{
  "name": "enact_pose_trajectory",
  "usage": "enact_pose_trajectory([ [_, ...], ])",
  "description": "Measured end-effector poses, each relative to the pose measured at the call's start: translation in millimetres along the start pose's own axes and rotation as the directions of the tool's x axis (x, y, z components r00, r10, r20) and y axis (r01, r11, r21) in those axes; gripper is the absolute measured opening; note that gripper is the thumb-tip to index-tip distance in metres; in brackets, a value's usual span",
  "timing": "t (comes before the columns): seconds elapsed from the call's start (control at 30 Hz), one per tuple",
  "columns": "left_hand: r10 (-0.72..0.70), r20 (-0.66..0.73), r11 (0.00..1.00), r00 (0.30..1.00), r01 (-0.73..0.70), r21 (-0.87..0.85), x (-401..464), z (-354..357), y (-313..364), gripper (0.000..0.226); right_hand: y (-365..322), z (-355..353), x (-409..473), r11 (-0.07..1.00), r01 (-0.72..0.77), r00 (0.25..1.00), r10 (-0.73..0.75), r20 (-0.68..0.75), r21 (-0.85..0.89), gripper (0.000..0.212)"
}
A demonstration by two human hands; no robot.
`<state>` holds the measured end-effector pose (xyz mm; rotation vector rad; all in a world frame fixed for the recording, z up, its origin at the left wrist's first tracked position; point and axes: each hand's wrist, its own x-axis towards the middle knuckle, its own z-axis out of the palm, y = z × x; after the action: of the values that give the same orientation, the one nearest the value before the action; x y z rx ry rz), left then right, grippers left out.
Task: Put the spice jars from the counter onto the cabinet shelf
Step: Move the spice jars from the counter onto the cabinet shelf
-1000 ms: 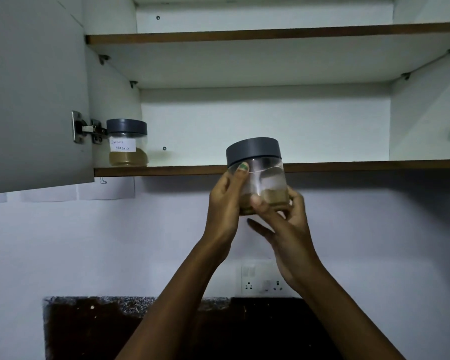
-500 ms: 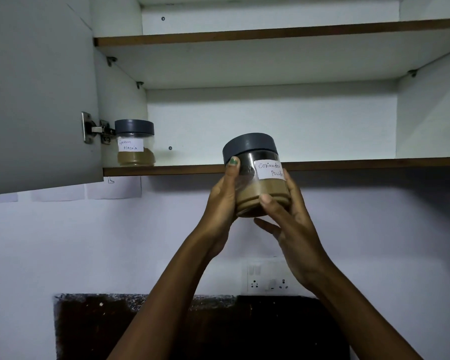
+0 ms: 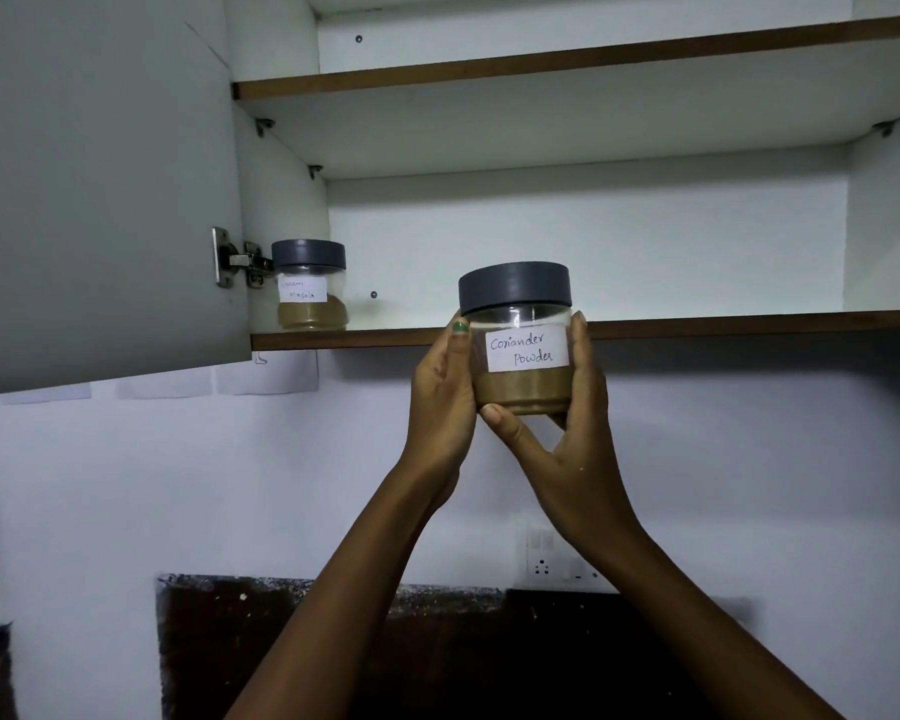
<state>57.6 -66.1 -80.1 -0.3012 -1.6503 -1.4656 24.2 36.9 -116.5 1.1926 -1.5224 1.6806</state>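
White cabinet shelf (image 3: 697,324) carried one masala jar (image 3: 310,285); both hands, left hand (image 3: 440,387) and right hand (image 3: 578,433), clasped the coriander jar (image 3: 518,337) before its edge. Lifted too low, its base might catch that lip and tip.

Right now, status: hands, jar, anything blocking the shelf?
Both hands, left hand and right hand, grip the coriander powder jar, upright, at the lower shelf edge, not set down. Garam masala jar stands far left. No obstruction visible ahead.
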Motion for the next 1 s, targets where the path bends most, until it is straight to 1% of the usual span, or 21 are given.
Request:
enact_pose_trajectory([
  [0.1,0.021,-0.005,1.000,1.000,-0.021,0.016,1.2,-1.6,2.4,0.047,3.2,8.6,11.2,0.999,0.038,0.999,-0.039,-0.018,-0.012,0.088],
  [0.2,0.070,-0.009,0.995,0.997,-0.069,0.076,10.5,-14.9,6.6,0.060,5.2,34.3,40.5,0.992,0.119,0.990,-0.122,-0.071,-0.036,0.089],
  [0.27,0.109,-0.039,0.978,0.993,-0.100,0.184,18.8,-23.8,7.8,0.064,7.0,54.0,63.2,0.988,0.152,0.983,-0.154,-0.096,-0.032,0.089],
  [0.33,0.170,-0.095,0.934,0.981,-0.129,0.334,29.5,-34.3,8.9,0.060,7.4,75.3,84.0,0.984,0.173,0.979,-0.176,-0.105,-0.037,0.089],
  [0.43,0.230,-0.125,0.868,0.965,-0.145,0.475,48.9,-54.0,4.8,0.061,11.6,105.4,105.1,0.976,0.179,0.980,-0.188,-0.066,-0.120,0.090],
  [0.5,0.206,-0.120,0.845,0.971,-0.115,0.522,58.8,-66.7,-0.6,0.062,18.7,119.8,110.5,0.971,0.160,0.985,-0.169,-0.032,-0.180,0.090],
  [0.63,0.093,-0.093,0.792,0.991,-0.017,0.611,67.4,-85.3,-20.4,0.065,35.5,139.2,111.5,0.937,0.107,0.994,-0.110,0.011,-0.333,0.092],
  [0.73,0.065,-0.066,0.775,0.996,-0.009,0.632,68.7,-92.5,-28.8,0.079,43.3,149.4,112.6,0.896,0.105,0.994,-0.106,0.023,-0.432,0.093],
  [0.8,0.070,-0.057,0.754,0.996,-0.015,0.657,73.5,-96.3,-31.8,0.083,49.1,153.2,113.4,0.849,0.128,0.992,-0.111,0.064,-0.512,0.095],
  [0.9,0.053,-0.086,0.710,0.995,0.023,0.704,81.5,-101.6,-37.1,0.075,58.0,153.9,111.3,0.757,0.160,0.986,-0.098,0.132,-0.633,0.093],
  [1.0,0.033,-0.089,0.704,0.995,0.040,0.709,83.3,-103.2,-43.8,0.076,63.7,152.6,108.9,0.693,0.187,0.981,-0.090,0.174,-0.696,0.090],
])
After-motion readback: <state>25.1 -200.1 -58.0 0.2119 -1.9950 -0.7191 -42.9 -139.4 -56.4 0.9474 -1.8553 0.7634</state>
